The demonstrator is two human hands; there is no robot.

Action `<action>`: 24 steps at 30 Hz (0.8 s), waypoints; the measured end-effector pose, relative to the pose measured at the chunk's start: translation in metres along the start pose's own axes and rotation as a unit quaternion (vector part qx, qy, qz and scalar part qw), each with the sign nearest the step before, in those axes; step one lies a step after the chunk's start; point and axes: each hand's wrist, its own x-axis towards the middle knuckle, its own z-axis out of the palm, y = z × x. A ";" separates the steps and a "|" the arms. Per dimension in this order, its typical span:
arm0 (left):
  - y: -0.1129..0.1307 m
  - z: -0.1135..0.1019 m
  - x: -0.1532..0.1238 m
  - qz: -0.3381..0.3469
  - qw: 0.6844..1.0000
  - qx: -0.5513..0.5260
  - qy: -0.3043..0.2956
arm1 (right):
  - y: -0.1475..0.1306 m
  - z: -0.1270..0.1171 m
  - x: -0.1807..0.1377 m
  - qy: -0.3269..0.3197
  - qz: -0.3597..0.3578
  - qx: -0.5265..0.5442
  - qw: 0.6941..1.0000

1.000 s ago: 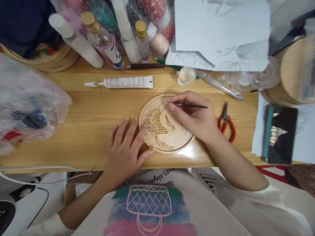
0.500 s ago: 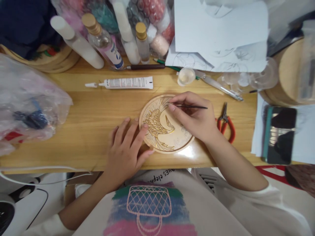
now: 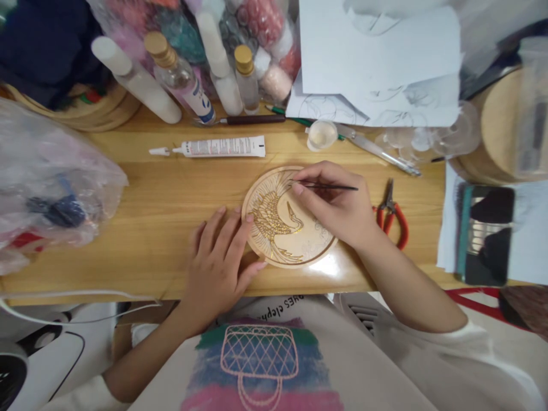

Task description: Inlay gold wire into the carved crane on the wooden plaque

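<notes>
A round wooden plaque [image 3: 314,240] lies flat on the table, bearing a crane outlined in raised gold lines, with fine pale drawn lines around it. My right hand [image 3: 338,200] rests over its upper right part, fingers pinched around slim dark tweezers [image 3: 338,187]. Their tips point left onto the wing lines near the top; whether anything is between them is too small to see. Spread and palm down, my left hand [image 3: 218,262] lies at the plaque's left side, its index fingertip touching the rim.
Red-handled pliers [image 3: 391,220] lie right of my right hand. Beyond the plaque are a white glue tube [image 3: 222,146], a small clear cup [image 3: 322,136] and a craft knife [image 3: 377,148]. Bottles [image 3: 184,83] and paper sheets [image 3: 381,63] line the back; a phone [image 3: 488,234] sits right.
My left index finger has drawn back slightly toward the plaque's rim. My right hand stays at nearly the same spot with the tweezers; the view has shifted slightly.
</notes>
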 end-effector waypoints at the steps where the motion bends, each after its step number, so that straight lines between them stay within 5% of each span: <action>1: 0.000 0.000 0.000 -0.001 1.000 0.001 -0.002 | 0.000 0.000 0.000 0.000 0.000 -0.002 1.000; 24: 0.001 0.000 0.001 0.006 1.000 0.004 0.006 | -0.001 0.000 0.000 -0.003 -0.004 -0.002 1.000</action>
